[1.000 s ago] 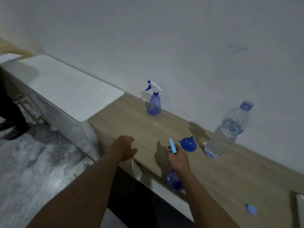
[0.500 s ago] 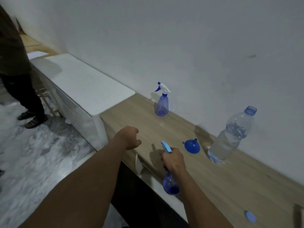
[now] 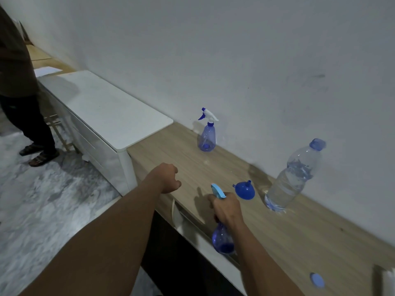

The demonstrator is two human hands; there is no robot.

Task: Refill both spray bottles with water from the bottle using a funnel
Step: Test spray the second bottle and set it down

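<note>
Head view: the right hand has its grip round the neck of the translucent blue spray bottle with a pale-blue trigger, held at the near edge of the wooden surface.
The left hand hovers curled, its grip empty. I would stand the bottle upright beside the blue plastic funnel and the clear plastic water bottle, then brace its body while unscrewing the head.

The far spray bottle stands upright, near spray bottle held aloft, blue funnel beside the uncapped water bottle.
</note>
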